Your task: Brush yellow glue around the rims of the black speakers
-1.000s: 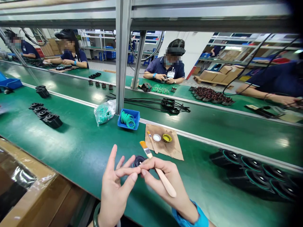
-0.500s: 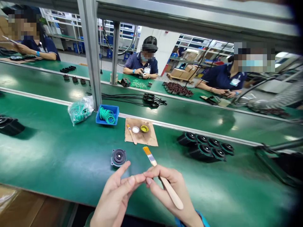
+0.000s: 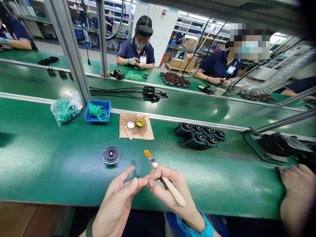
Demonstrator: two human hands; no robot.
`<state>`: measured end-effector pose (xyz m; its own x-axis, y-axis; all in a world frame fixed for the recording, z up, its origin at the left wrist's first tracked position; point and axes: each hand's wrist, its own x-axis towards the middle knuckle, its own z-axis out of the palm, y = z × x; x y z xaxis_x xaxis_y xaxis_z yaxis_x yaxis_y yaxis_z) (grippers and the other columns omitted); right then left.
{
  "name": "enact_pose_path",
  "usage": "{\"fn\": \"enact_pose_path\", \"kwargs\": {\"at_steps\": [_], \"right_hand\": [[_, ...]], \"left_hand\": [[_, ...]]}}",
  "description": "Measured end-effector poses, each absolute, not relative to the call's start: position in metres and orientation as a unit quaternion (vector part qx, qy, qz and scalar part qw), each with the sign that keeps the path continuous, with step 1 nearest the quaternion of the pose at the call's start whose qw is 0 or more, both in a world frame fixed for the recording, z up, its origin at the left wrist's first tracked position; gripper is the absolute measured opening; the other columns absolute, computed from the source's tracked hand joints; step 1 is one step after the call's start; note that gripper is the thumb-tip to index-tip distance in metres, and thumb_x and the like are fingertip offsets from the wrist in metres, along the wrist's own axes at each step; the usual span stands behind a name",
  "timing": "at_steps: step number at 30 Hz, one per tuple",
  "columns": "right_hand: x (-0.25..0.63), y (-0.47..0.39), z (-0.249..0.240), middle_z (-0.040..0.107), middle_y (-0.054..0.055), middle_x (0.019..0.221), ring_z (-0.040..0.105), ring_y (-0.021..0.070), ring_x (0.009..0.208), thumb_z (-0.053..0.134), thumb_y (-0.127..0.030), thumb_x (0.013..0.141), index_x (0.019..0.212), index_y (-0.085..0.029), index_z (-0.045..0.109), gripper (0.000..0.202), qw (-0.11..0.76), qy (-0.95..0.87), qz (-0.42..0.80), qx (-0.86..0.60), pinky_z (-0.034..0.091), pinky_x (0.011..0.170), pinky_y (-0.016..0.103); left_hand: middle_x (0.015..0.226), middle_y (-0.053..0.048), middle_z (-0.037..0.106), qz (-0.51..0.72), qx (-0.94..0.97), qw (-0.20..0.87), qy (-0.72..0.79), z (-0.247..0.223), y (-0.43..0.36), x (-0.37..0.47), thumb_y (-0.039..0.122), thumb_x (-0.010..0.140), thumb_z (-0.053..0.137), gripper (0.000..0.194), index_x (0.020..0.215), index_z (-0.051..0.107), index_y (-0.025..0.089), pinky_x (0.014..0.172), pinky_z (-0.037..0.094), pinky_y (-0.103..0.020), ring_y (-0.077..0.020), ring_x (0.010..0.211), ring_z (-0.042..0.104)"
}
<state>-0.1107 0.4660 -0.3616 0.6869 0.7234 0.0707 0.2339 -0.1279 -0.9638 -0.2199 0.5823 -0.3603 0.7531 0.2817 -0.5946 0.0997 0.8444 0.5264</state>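
Note:
My right hand (image 3: 170, 187) holds a flat brush (image 3: 172, 191) with a pale wooden handle, its orange bristles pointing up and away to the left. The fingertips of my left hand (image 3: 120, 194) meet those of my right; its index finger reaches out and its thumb lies against another finger. Whether anything small is between the touching fingertips is hidden. Beyond my left hand, a round black part (image 3: 111, 155) with corner lugs lies on the green bench. Behind it a stained cardboard piece (image 3: 145, 132) bears a second brush (image 3: 126, 129), a white lid (image 3: 130, 125) and a yellow pot (image 3: 140, 123).
A blue tray (image 3: 97, 119) of green rings and a plastic bag (image 3: 66, 108) stand by the metal post. Several black housings (image 3: 197, 141) are grouped at right. Another person's hand (image 3: 297, 194) rests at the right edge. Co-workers sit across the bench.
The view has shifted, so the bench items appear further left and higher. Another person's hand has come into view at the right. My hands keep nearly the same pose, with the brush still held.

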Motion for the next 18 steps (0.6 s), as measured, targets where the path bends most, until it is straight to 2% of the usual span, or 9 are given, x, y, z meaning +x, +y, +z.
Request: {"fn": "enact_pose_path", "kwargs": {"at_steps": [3, 6, 7, 9, 11, 12, 13, 15, 18], "right_hand": [[-0.112, 0.464, -0.363, 0.068, 0.004, 0.062, 0.061, 0.0111, 0.053, 0.061, -0.019, 0.077, 0.068, -0.015, 0.063, 0.010, 0.576, -0.328, 0.213, -0.717, 0.051, 0.052, 0.018], [-0.114, 0.466, -0.364, 0.069, 0.003, 0.066, 0.062, 0.0107, 0.055, 0.068, -0.021, 0.077, 0.072, -0.015, 0.064, 0.008, 0.570, -0.349, 0.169, -0.724, 0.053, 0.054, 0.018], [-0.115, 0.467, -0.365, 0.069, 0.002, 0.067, 0.062, 0.0105, 0.056, 0.069, -0.020, 0.076, 0.073, -0.016, 0.064, 0.007, 0.567, -0.356, 0.156, -0.727, 0.053, 0.055, 0.018], [-0.115, 0.468, -0.367, 0.069, 0.002, 0.069, 0.062, 0.0105, 0.057, 0.069, -0.018, 0.075, 0.072, -0.016, 0.062, 0.007, 0.565, -0.362, 0.147, -0.726, 0.053, 0.057, 0.018], [-0.114, 0.468, -0.367, 0.069, 0.003, 0.070, 0.062, 0.0110, 0.059, 0.066, -0.018, 0.076, 0.070, -0.016, 0.061, 0.008, 0.568, -0.357, 0.168, -0.722, 0.053, 0.058, 0.020], [-0.113, 0.468, -0.367, 0.070, 0.003, 0.070, 0.062, 0.0114, 0.059, 0.064, -0.019, 0.077, 0.070, -0.016, 0.061, 0.008, 0.568, -0.352, 0.183, -0.721, 0.053, 0.059, 0.020], [-0.111, 0.467, -0.366, 0.070, 0.004, 0.070, 0.062, 0.0117, 0.060, 0.062, -0.019, 0.078, 0.070, -0.016, 0.062, 0.009, 0.567, -0.348, 0.197, -0.720, 0.053, 0.059, 0.021], [-0.109, 0.466, -0.365, 0.069, 0.004, 0.068, 0.061, 0.0119, 0.059, 0.061, -0.020, 0.079, 0.069, -0.016, 0.063, 0.011, 0.564, -0.339, 0.220, -0.720, 0.052, 0.059, 0.021], [-0.107, 0.466, -0.363, 0.068, 0.003, 0.065, 0.062, 0.0121, 0.058, 0.060, -0.020, 0.078, 0.068, -0.016, 0.064, 0.011, 0.568, -0.334, 0.231, -0.716, 0.052, 0.058, 0.020]], "left_hand": [[0.096, -0.015, 0.075, 0.046, 0.298, 0.888, 0.347, -0.364, 0.580, -0.221, 0.042, 0.062, 0.088, 0.113, 0.147, 0.023, 0.004, 0.111, 0.034, -0.042, -0.0258, 0.107, 0.066], [0.097, -0.012, 0.076, 0.083, 0.405, 0.854, 0.315, -0.370, 0.578, -0.224, 0.045, 0.073, 0.080, 0.108, 0.152, 0.016, 0.009, 0.117, 0.023, -0.044, -0.0256, 0.125, 0.056], [0.101, -0.012, 0.075, 0.099, 0.453, 0.833, 0.301, -0.372, 0.579, -0.225, 0.044, 0.077, 0.077, 0.100, 0.152, 0.020, 0.011, 0.118, 0.019, -0.043, -0.0244, 0.130, 0.051], [0.114, -0.012, 0.071, 0.118, 0.529, 0.793, 0.279, -0.375, 0.580, -0.227, 0.042, 0.083, 0.072, 0.075, 0.145, 0.040, 0.014, 0.120, 0.014, -0.040, -0.0241, 0.133, 0.047], [0.123, -0.011, 0.066, 0.111, 0.543, 0.785, 0.276, -0.376, 0.581, -0.228, 0.041, 0.083, 0.071, 0.054, 0.130, 0.059, 0.017, 0.120, 0.013, -0.041, -0.0268, 0.133, 0.047], [0.125, -0.011, 0.065, 0.104, 0.530, 0.794, 0.278, -0.376, 0.582, -0.227, 0.042, 0.083, 0.072, 0.049, 0.124, 0.064, 0.017, 0.120, 0.014, -0.042, -0.0282, 0.134, 0.046], [0.125, -0.012, 0.064, 0.095, 0.510, 0.807, 0.282, -0.375, 0.583, -0.227, 0.042, 0.081, 0.073, 0.049, 0.122, 0.065, 0.017, 0.119, 0.015, -0.043, -0.0294, 0.134, 0.045], [0.120, -0.014, 0.067, 0.087, 0.459, 0.835, 0.290, -0.372, 0.584, -0.225, 0.043, 0.078, 0.076, 0.065, 0.133, 0.057, 0.014, 0.118, 0.018, -0.045, -0.0294, 0.134, 0.045], [0.103, -0.014, 0.074, 0.075, 0.390, 0.868, 0.297, -0.369, 0.585, -0.223, 0.043, 0.074, 0.080, 0.102, 0.152, 0.022, 0.012, 0.117, 0.019, -0.046, -0.0265, 0.132, 0.048]]}}
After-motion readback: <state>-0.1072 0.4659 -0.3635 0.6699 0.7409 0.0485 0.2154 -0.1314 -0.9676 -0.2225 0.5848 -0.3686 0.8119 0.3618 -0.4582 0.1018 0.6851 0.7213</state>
